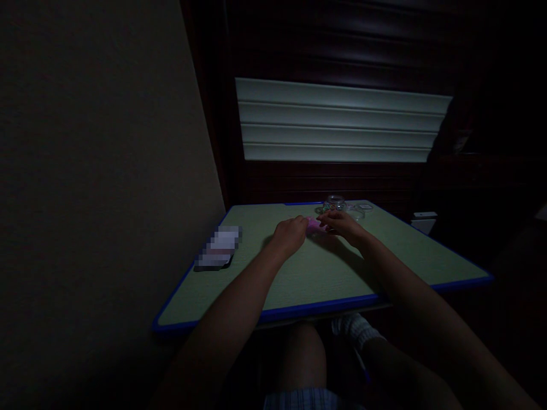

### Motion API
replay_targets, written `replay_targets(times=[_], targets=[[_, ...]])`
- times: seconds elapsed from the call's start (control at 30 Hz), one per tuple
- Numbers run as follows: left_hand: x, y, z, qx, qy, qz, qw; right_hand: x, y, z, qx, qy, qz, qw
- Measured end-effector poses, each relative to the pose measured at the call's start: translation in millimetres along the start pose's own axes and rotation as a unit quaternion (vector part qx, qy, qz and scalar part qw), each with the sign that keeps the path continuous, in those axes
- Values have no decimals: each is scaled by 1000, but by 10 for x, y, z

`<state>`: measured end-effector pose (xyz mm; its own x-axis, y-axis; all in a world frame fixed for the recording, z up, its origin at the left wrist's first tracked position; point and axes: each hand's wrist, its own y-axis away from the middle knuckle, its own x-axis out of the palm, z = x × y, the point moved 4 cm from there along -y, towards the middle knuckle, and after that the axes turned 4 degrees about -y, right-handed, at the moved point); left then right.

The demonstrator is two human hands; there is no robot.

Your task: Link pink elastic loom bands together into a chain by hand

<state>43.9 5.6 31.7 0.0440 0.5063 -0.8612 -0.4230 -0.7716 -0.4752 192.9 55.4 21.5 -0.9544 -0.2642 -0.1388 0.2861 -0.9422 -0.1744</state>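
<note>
A small pink item (315, 226), soft-looking, is between my two hands above the pale green table (265, 285). My left hand (292, 233) is closed on its left end. The fingers of my right hand (338, 222) are bent and pressed together at its right end; the dim light hides exactly how they touch it. Just behind my right hand stands a clear round container (335, 201) with small colourful pieces around its base.
Clear round lids or dishes (364, 208) lie at the table's back right. A blurred pale, flat object (219, 247) rests near the left edge. The table has a blue rim, with a wall close on its left. My legs are below the front edge.
</note>
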Motion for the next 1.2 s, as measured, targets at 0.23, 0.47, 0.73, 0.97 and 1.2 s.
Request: replay_targets(times=[0.23,0.47,0.73,0.97,1.2], targets=[[15,-2,-17,37,12,-12,999,75,-14,26,-89,53,69,992],[21,0,-31,49,22,-11,998,67,-50,23,-136,109,46,984],[-4,-7,-30,24,40,-3,999,37,-56,57,-137,120,5,983],[-21,-12,-16,-6,46,-5,999,34,-67,67,-171,177,-7,969],[-9,-11,-24,-9,61,-10,998,90,1,146,-241,293,0,925]])
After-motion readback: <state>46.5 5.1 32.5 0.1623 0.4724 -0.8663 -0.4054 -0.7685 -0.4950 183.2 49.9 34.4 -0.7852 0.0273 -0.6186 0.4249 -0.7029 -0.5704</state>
